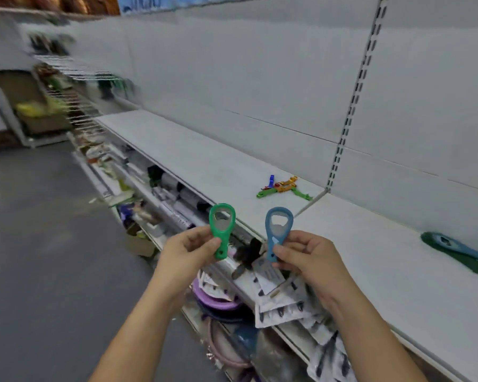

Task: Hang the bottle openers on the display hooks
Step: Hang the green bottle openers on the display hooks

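Hands first: left hand (189, 248) pinches green bottle opener (222, 230) by handle, loop end up; right hand (304, 252) pinches blue bottle opener (277, 230) same way. Both openers in air before shelf (204, 158) edge, not touching. More openers (458, 250) lie flat on shelf at right. Wire hooks (75, 117) far left, blurred, well apart from hands. Likely early stage: none seen hung, two in hand plus shelf ones left
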Tool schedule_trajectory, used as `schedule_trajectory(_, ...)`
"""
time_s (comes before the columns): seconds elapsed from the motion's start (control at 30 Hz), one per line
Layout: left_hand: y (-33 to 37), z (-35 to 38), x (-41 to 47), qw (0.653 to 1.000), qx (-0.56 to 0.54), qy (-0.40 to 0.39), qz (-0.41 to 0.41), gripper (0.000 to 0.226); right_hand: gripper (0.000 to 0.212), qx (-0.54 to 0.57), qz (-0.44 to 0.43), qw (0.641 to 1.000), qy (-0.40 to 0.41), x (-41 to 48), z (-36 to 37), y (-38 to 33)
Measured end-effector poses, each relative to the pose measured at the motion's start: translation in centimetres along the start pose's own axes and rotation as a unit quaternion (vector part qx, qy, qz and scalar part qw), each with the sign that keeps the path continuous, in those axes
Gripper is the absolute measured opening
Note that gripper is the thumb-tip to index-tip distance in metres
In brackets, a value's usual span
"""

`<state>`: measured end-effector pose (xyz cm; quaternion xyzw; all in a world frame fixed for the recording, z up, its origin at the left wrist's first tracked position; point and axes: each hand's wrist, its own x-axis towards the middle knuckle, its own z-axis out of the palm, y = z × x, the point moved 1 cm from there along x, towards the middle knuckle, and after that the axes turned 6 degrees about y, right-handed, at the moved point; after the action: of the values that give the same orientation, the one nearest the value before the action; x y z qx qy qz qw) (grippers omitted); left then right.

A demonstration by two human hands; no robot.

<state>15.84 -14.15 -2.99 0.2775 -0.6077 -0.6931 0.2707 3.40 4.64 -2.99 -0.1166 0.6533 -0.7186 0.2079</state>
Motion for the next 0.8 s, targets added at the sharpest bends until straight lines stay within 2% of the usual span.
schedule_trajectory(0.23,-0.4,-17.9,5.8,0.99,-0.007,0.137,0.009,0.03,0.017,-0.023,0.02,0.993,-0.112,4.5,18.7,3.3)
schedule_trajectory(0.43,-0.1,-29.6,10.7,0.984,-0.011,0.175,-0.007,0.033,0.019,-0.048,0.036,0.985,-0.164,8.2,33.6,6.2)
schedule_trajectory(0.8,-1.5,-42.8,21.0,0.959,-0.051,0.278,-0.013,0.029,0.016,-0.055,0.07,0.968,-0.236,16.9,51.1,10.3)
